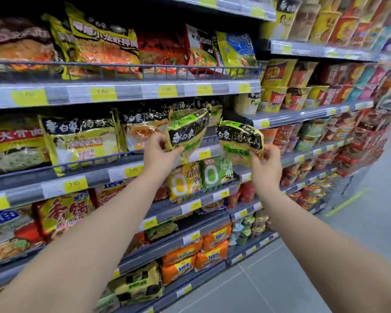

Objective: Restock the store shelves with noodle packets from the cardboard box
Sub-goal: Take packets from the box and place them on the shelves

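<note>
Store shelves [127, 90] crammed with instant noodles fill the aisle. Both arms reach up: the left hand [159, 152] has its fingers pinched on a green-and-black noodle packet [186, 132] at the second shelf's front, the right hand [266, 163] grips a matching packet [239, 141] just right of it.

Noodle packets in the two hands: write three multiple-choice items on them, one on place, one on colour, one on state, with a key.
1. Where is the left hand's packet?
A. At the second shelf from the top
B. On the floor
C. In a basket

2. What colour is the band bearing the brand characters on the right hand's packet?
A. Red
B. Black
C. Blue

3. How are the hands occupied?
A. Both empty
B. Only one holds a packet
C. Each holds one packet

Key: A, the left hand holds its packet up at that shelf; B, the right hand's packet shows a black band; C, the right hand grips one too.
</note>
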A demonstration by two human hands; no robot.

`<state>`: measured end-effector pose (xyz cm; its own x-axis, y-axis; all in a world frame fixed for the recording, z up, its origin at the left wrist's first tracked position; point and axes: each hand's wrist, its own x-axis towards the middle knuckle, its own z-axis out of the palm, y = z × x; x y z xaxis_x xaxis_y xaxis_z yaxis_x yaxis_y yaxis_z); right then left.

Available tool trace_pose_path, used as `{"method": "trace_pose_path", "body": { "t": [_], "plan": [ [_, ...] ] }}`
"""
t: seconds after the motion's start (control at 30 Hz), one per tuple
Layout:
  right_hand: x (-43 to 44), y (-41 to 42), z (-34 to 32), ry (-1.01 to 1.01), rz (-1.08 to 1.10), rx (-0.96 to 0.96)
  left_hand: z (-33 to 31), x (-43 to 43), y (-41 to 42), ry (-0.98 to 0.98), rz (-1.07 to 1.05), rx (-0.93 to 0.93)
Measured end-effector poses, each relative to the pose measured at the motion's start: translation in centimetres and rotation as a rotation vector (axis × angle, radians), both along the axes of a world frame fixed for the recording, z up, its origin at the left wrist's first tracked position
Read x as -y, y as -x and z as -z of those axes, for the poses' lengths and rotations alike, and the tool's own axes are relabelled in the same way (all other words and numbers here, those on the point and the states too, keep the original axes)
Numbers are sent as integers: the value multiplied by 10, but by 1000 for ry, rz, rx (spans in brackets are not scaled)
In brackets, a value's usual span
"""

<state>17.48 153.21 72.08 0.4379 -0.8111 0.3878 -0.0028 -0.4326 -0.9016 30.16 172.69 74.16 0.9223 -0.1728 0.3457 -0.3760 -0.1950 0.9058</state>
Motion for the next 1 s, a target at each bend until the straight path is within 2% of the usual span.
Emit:
{"method": "trace_pose_path", "body": {
  "t": [0.13, 0.4, 0.47, 0.63, 0.77, 0.93, 1.0],
  "plan": [
    [35, -33, -7, 38, 56, 68, -8, 37, -34, -85, -2, 187],
    [113, -96, -8, 176, -13, 49, -4, 109, -80, -156, -111, 314],
    [136, -113, -4, 194, -59, 54, -1, 125, -93, -168, -165, 308],
    [180, -157, -8, 266, -179, 83, 6, 158, -121, -161, -233, 152],
    [196, -180, -7, 251, -239, 162, 5, 180, -142, -336, -337, 24],
    [210, -198, 0, 204, -337, 49, -7, 191, -160, -372, -590, -13],
    [211, -204, 0, 212, -360, 1, -3, 192, -163, -484, -769, 84]
  ]
}}
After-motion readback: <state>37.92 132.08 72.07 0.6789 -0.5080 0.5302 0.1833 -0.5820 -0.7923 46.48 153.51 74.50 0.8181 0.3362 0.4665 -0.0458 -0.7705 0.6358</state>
